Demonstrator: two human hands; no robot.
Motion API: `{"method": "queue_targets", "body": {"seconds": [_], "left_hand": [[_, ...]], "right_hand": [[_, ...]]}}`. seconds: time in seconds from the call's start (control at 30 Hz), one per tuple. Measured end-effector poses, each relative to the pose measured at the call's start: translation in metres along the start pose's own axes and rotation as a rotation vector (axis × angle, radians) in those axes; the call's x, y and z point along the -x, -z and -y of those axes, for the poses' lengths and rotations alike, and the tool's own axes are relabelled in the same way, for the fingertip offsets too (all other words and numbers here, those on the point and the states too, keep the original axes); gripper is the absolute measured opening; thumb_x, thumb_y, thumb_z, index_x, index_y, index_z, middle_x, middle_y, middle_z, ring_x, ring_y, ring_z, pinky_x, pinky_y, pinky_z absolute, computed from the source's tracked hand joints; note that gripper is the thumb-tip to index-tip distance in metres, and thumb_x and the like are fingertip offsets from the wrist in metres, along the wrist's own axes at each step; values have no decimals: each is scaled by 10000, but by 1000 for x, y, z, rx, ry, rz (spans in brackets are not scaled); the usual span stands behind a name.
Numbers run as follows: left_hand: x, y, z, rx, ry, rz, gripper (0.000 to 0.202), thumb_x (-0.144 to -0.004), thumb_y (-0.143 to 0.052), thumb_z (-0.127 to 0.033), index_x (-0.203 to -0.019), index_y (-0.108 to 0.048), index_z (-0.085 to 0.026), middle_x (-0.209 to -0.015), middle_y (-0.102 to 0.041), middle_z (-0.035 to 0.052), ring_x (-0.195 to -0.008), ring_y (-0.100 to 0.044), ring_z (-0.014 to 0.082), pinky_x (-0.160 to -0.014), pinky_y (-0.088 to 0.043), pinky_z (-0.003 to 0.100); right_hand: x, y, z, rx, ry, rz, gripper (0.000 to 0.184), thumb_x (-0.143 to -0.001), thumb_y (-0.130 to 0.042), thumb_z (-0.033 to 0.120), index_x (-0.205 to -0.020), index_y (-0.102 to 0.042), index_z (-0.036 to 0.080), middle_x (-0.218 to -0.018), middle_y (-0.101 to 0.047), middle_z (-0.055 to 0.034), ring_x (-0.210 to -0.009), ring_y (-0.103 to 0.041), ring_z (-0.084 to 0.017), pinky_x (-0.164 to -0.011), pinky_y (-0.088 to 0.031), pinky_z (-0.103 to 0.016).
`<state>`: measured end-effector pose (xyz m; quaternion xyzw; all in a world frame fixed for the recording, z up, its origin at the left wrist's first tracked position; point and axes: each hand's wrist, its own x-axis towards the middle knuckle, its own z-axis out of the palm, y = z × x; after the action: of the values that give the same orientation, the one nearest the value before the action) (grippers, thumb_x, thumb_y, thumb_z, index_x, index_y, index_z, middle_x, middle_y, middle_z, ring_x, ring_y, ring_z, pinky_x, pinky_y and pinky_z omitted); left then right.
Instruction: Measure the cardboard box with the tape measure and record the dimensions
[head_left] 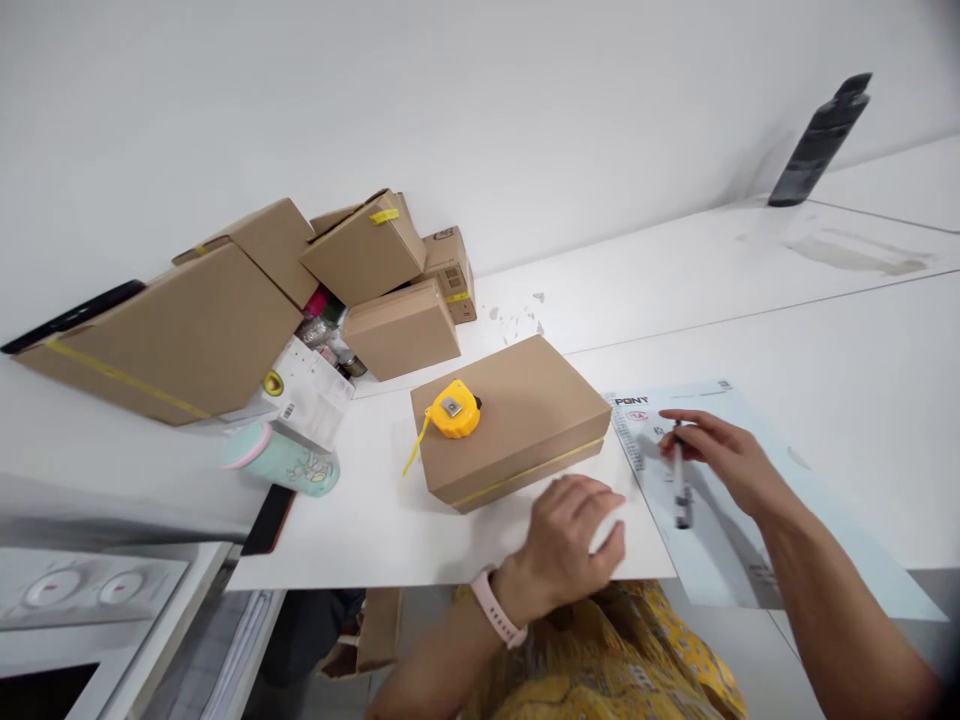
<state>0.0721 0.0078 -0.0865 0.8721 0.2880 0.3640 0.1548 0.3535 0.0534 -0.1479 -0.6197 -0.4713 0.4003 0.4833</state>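
My right hand point(724, 455) pinches a pen point(680, 492) that points down at a pale blue printed sheet point(757, 480) lying on the white table point(825, 360). My left hand point(574, 545), with a pink band at the wrist, rests curled at the table's near edge over a small white object point(609, 530) that I cannot make out. Just beyond it lies a flat cardboard box point(517, 420) sealed with yellow tape, and a yellow tape measure point(454, 410) sits on its lid with a bit of tape hanging off the left side.
A pile of cardboard boxes point(225, 300) leans against the back wall at the left. A pale green bottle with a pink cap point(281, 460) lies on its side near labelled white packets point(311, 390). A dark bottle point(821, 140) leans at the far right.
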Motion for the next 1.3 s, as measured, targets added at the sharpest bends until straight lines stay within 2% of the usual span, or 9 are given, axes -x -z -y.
{"method": "queue_targets", "body": {"seconds": [0.07, 0.17, 0.23, 0.3, 0.37, 0.5, 0.6, 0.9, 1.3], "left_hand": [[9, -31, -4, 20, 27, 210, 441, -966, -556, -359, -1337, -626, -129, -1272, -728, 166, -1283, -640, 305, -1124, -504, 465], [12, -59, -2, -42, 12, 482, 790, -973, -577, -543, -1564, -376, -59, -1655, -404, 196, -1604, -232, 309, -1315, -219, 491], [9, -68, 2, -90, 3, 599, 919, -968, -578, -587, -1624, -222, -49, -1733, -224, 187, -1638, -56, 281, -1333, -70, 509], [6, -73, 5, -120, 12, 649, 983, -948, -605, -603, -1637, -161, -63, -1745, -180, 181, -1640, -28, 271, -1326, 0, 525], [4, -78, 9, -126, 23, 649, 989, -929, -632, -598, -1637, -167, -87, -1742, -201, 176, -1638, -63, 271, -1321, 27, 528], [5, -86, 11, -123, 73, 611, 939, -897, -660, -586, -1606, -269, -112, -1730, -208, 215, -1631, -107, 311, -1325, -29, 518], [6, -89, 11, -116, 91, 607, 980, -865, -696, -577, -1609, -259, -112, -1716, -216, 247, -1626, -119, 336, -1323, -70, 532], [8, -91, 13, -112, 102, 569, 916, -839, -711, -550, -1563, -341, -127, -1706, -257, 228, -1613, -171, 348, -1320, -134, 529], [7, -90, 13, -122, 94, 557, 921, -814, -729, -552, -1545, -374, -118, -1675, -306, 227, -1608, -177, 352, -1326, -120, 503]], "right_hand": [[7, 13, 4, -300, 23, -13, 346, -886, -667, 480, -1112, -736, 228, -996, -809, -113, -922, -775, -299, -810, -619, -470], [18, 18, 7, -416, 33, -23, 322, -808, -782, 502, -1000, -746, 246, -1118, -801, -114, -1012, -771, -328, -813, -639, -471], [26, 10, 8, -364, 20, -46, 353, -805, -803, 534, -974, -730, 233, -1009, -811, -107, -915, -781, -305, -759, -646, -447], [33, -2, 7, -267, 12, -39, 387, -863, -741, 591, -931, -719, 211, -795, -780, -82, -736, -747, -252, -674, -629, -397], [38, -15, 6, -119, 8, -23, 459, -911, -656, 642, -824, -713, 194, -664, -711, -58, -611, -662, -200, -590, -575, -336], [40, -31, -1, 96, 14, -38, 479, -910, -625, 669, -826, -702, 204, -798, -724, -57, -680, -647, -193, -589, -523, -301], [38, -36, -7, 27, 35, -29, 438, -859, -709, 643, -940, -645, 217, -797, -706, -35, -696, -661, -201, -624, -531, -313], [39, -43, -5, 122, 93, -168, 455, -825, -716, 612, -662, -498, 248, -548, -472, 36, -527, -433, -141, -494, -377, -285], [38, -42, -13, 203, 111, -111, 430, -870, -655, 602, -669, -499, 255, -565, -541, 14, -555, -477, -164, -532, -390, -304]]}}
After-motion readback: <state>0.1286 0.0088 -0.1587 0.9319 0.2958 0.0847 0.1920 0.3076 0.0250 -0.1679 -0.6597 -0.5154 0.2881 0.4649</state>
